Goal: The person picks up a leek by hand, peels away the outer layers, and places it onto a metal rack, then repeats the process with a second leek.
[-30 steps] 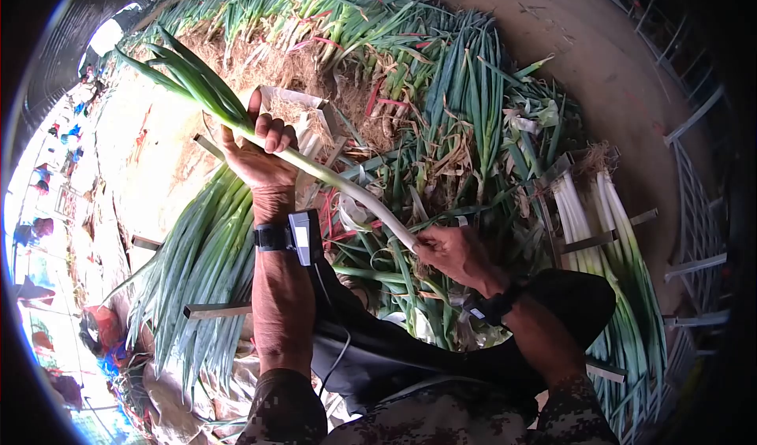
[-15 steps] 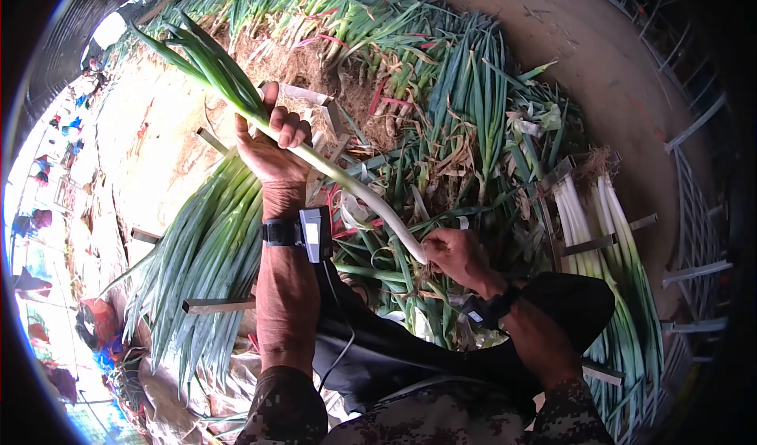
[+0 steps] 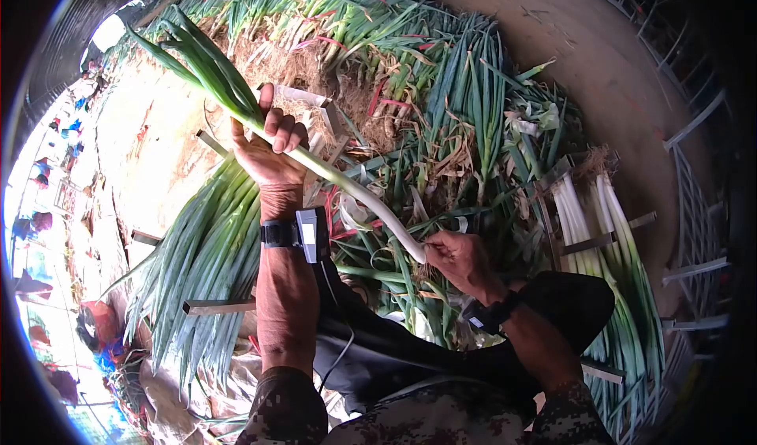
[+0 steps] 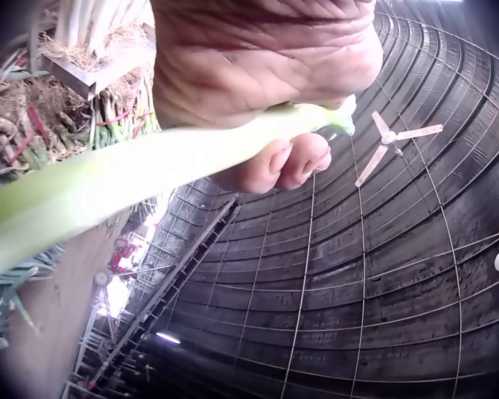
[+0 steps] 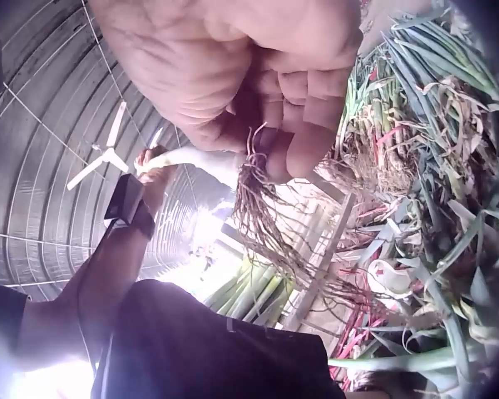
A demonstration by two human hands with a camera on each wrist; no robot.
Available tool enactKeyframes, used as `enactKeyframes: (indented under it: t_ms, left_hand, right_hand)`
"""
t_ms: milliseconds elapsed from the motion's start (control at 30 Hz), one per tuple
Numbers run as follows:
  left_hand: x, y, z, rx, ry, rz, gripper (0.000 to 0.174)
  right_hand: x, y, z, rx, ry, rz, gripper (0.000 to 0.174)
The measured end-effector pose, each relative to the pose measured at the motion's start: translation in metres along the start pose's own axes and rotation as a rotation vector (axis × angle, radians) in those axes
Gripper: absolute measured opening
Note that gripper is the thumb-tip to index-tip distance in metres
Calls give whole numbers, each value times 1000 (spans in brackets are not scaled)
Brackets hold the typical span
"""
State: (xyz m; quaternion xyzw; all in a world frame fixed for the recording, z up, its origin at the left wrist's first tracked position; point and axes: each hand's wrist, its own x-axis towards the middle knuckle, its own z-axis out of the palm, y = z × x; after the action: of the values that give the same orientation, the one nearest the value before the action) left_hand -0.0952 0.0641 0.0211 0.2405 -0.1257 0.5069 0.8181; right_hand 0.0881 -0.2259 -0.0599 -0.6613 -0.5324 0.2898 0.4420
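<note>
A long green onion (image 3: 359,191) slants across the head view, its green leaves at the upper left and its white end at the lower right. My left hand (image 3: 272,152) grips it near where the leaves begin, fingers curled round the stalk. At the other end, my right hand (image 3: 461,262) pinches at the root end. In the right wrist view, a tuft of thin brown roots (image 5: 262,204) hangs from between the thumb and fingers. The left wrist view shows the pale stalk (image 4: 150,170) passing under the palm, with two fingertips below it.
Trimmed green onions (image 3: 607,216) lie on a metal rack at the right. Another leafy bunch (image 3: 201,264) rests on a rack at the left. Loose leaves and peelings (image 3: 441,177) cover the ground ahead, with a large heap of onions (image 3: 339,19) behind.
The onion and my left hand have shifted slightly right. My right hand has gone from holding the white end to pinching just past it; little differs over the last half second.
</note>
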Motion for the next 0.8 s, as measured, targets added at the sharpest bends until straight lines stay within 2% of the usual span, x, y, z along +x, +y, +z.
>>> enactKeyframes:
  t_ms: [67,167,267,300,400,500,600,633,733,767,800]
  left_hand:
    - [0,0,1,-26,-34,-13,67]
    - [-1,0,3,-36,-92,-31,66]
    - [-2,0,11,-105,-149,-58,65]
    - [-2,2,12,-138,-162,-69,64]
    - [-2,4,13,-59,-131,-52,64]
    - [-1,-1,11,-9,-76,-45,64]
    - [-1,-5,7,44,-26,-23,64]
    - [-1,-8,7,56,2,-8,64]
    - [-2,-11,7,24,22,1,65]
    - [-2,-11,8,7,10,-4,65]
    - [-1,-10,7,-8,-2,-10,65]
  right_hand:
    - [-2,11,6,-50,68,-10,14]
    - [-4,36,10,278,59,392,11]
    - [-24,137,11,-189,67,302,16]
    - [-28,130,2,-288,24,347,23]
    - [-36,103,-10,-155,6,308,26]
    - [-11,74,-15,-182,-14,166,24]
    - [4,-9,-12,-8,22,53,20]
    - [7,-21,-11,-54,-57,40,20]
    - [11,-10,9,83,-3,-2,21]
    - [11,-8,9,315,-60,148,27]
    - [12,-10,7,331,-96,215,27]
